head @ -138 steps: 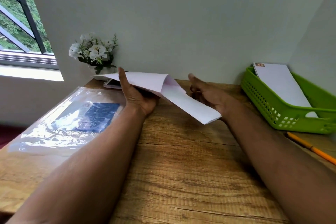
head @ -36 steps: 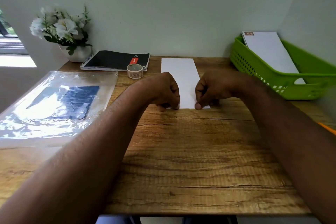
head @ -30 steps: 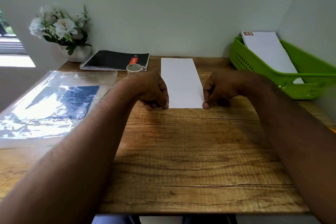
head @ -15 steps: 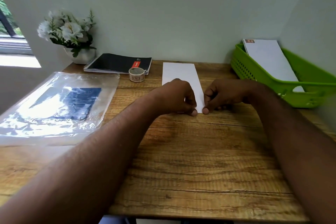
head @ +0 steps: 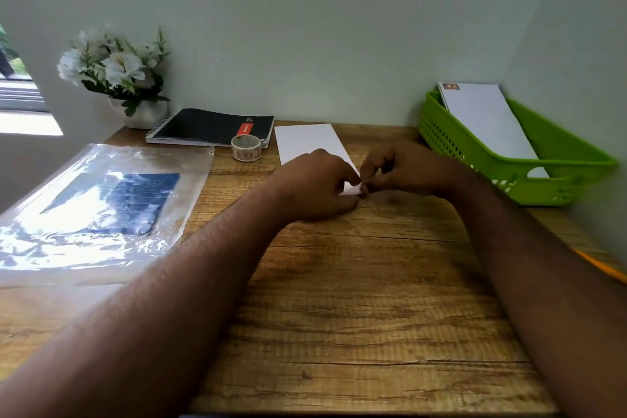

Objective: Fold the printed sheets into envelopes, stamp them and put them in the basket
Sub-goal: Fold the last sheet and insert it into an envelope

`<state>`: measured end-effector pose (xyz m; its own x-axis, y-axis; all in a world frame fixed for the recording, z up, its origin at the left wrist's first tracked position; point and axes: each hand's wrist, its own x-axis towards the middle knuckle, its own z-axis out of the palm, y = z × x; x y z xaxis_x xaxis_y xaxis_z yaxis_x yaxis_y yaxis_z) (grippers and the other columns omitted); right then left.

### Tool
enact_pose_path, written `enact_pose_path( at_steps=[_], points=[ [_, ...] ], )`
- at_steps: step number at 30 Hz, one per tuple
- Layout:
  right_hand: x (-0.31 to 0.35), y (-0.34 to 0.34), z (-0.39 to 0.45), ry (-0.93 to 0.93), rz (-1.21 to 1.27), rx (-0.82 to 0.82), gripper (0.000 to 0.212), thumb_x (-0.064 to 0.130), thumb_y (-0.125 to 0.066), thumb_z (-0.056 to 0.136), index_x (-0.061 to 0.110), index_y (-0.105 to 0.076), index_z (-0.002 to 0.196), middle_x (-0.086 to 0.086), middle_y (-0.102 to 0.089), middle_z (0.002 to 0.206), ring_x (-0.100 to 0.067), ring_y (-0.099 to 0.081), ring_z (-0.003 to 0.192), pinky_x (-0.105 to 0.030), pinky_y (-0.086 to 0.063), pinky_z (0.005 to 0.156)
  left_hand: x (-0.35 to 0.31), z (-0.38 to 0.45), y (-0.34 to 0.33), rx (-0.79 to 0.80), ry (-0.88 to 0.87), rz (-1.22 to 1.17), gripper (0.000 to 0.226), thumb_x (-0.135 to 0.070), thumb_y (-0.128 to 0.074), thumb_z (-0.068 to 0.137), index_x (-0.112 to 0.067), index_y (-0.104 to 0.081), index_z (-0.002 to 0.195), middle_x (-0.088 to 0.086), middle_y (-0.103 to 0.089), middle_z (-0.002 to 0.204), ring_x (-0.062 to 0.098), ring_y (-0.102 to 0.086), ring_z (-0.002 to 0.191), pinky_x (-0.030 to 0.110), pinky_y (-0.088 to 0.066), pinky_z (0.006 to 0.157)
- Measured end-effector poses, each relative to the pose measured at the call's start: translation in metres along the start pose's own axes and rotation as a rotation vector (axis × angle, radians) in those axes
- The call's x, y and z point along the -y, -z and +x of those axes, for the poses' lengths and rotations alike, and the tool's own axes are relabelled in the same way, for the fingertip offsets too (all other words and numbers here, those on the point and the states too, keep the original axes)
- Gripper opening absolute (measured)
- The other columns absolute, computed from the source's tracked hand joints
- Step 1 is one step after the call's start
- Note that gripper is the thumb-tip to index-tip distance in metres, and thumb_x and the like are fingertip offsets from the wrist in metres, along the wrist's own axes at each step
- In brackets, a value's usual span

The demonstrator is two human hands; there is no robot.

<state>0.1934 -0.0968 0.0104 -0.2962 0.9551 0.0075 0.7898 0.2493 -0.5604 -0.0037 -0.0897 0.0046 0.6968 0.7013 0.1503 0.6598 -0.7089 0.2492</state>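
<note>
A white sheet folded into a long narrow strip (head: 307, 141) lies on the wooden desk (head: 356, 299), running away from me. My left hand (head: 315, 185) covers its near end, fingers curled on the paper. My right hand (head: 403, 170) pinches the near right corner, which is lifted slightly off the desk. The green basket (head: 509, 163) stands at the right and holds a finished envelope (head: 485, 119) with a stamp in its far corner. A roll of patterned tape (head: 246, 147) sits left of the strip.
A clear plastic sleeve (head: 98, 210) with printed sheets lies at the left. A black spiral notebook (head: 210, 125) and a pot of white flowers (head: 115, 71) stand at the back left. An orange pencil (head: 600, 268) lies at the right edge. Walls close the back and right.
The sheet went from held in the air to flat on the desk as a narrow strip. My left hand slid right along its near edge to meet my right hand at the corner.
</note>
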Motion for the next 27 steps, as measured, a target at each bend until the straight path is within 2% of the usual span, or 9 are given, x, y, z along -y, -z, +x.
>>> enact_pose_path(
  at_steps=[2,5,10,13,16,18,21,24,27],
  points=[
    [0.004,-0.001,0.000,0.076,0.050,-0.144,0.014,0.040,-0.078,0.068,0.028,-0.074,0.073,0.007,-0.070,0.085,-0.022,-0.061,0.075,-0.045,-0.051,0.071,0.002,0.000,0.002,-0.094,0.025,-0.017,0.030,-0.027,-0.057,0.094,-0.024,-0.063,0.123,-0.001,-0.069,0.110,0.010,-0.058,0.093,0.031,-0.051,0.087],
    [0.015,-0.003,0.001,0.227,0.256,-0.516,0.015,0.024,-0.079,0.075,0.020,-0.070,0.086,0.006,-0.067,0.092,-0.020,-0.064,0.079,-0.041,-0.052,0.072,0.004,-0.003,0.008,-0.476,-0.016,-0.240,0.016,-0.010,-0.054,0.094,-0.014,-0.064,0.106,-0.002,-0.066,0.094,0.011,-0.061,0.085,0.026,-0.049,0.073],
    [0.005,0.008,0.001,0.278,0.065,-0.866,0.044,0.034,-0.074,0.081,0.020,-0.061,0.121,0.003,-0.052,0.127,-0.005,-0.051,0.113,-0.008,-0.039,0.091,0.023,-0.007,0.028,-0.926,0.126,-1.145,0.026,-0.008,-0.049,0.095,-0.023,-0.044,0.116,0.013,-0.064,0.106,0.021,-0.066,0.092,0.034,-0.058,0.066],
    [-0.023,0.002,0.008,0.153,-0.149,-0.694,0.058,0.045,-0.071,0.080,0.022,-0.055,0.131,-0.003,-0.046,0.142,-0.014,-0.038,0.133,-0.025,-0.028,0.113,0.045,-0.009,0.022,-0.771,0.507,-1.161,0.040,-0.005,-0.052,0.095,-0.025,-0.041,0.128,0.009,-0.061,0.109,0.018,-0.064,0.091,0.032,-0.058,0.066],
    [-0.039,-0.009,0.008,-0.057,-0.287,-0.322,0.071,0.061,-0.061,0.080,0.032,-0.042,0.141,0.004,-0.031,0.154,-0.017,-0.025,0.143,-0.036,-0.017,0.118,0.060,-0.006,0.004,-0.434,0.696,-0.695,0.039,-0.006,-0.057,0.092,-0.017,-0.051,0.129,0.006,-0.055,0.118,0.017,-0.057,0.093,0.027,-0.050,0.068],
    [-0.040,-0.014,0.005,-0.166,-0.253,-0.097,0.068,0.063,-0.052,0.084,0.037,-0.034,0.145,0.009,-0.025,0.156,-0.014,-0.019,0.144,-0.033,-0.011,0.116,0.067,-0.006,-0.003,-0.247,0.665,-0.284,0.030,-0.013,-0.062,0.090,-0.015,-0.060,0.120,0.008,-0.058,0.122,0.022,-0.058,0.101,0.028,-0.048,0.075],
    [-0.039,-0.016,0.007,-0.187,-0.244,-0.021,0.061,0.061,-0.044,0.090,0.040,-0.031,0.145,0.006,-0.020,0.158,-0.013,-0.017,0.145,-0.032,-0.011,0.115,0.065,-0.009,0.001,-0.192,0.658,0.097,0.025,-0.027,-0.064,0.088,-0.017,-0.063,0.111,0.007,-0.064,0.111,0.024,-0.061,0.098,0.036,-0.053,0.079],
    [-0.035,-0.020,0.011,-0.208,-0.314,-0.007,0.061,0.065,-0.037,0.090,0.043,-0.026,0.147,0.001,-0.015,0.160,-0.017,-0.013,0.146,-0.038,-0.009,0.118,0.054,-0.004,-0.002,-0.379,0.463,0.139,0.029,-0.029,-0.061,0.091,-0.022,-0.063,0.119,0.005,-0.063,0.119,0.025,-0.059,0.108,0.039,-0.050,0.086],
    [-0.028,-0.032,0.018,-0.207,-0.460,0.040,0.067,0.069,-0.025,0.090,0.040,-0.014,0.149,0.002,-0.007,0.161,-0.018,-0.003,0.148,-0.055,-0.002,0.117,0.038,0.007,-0.019,-0.210,0.335,-0.001,0.048,-0.048,-0.047,0.096,-0.029,-0.047,0.139,0.005,-0.044,0.147,0.026,-0.040,0.134,0.043,-0.035,0.108]
  ],
)
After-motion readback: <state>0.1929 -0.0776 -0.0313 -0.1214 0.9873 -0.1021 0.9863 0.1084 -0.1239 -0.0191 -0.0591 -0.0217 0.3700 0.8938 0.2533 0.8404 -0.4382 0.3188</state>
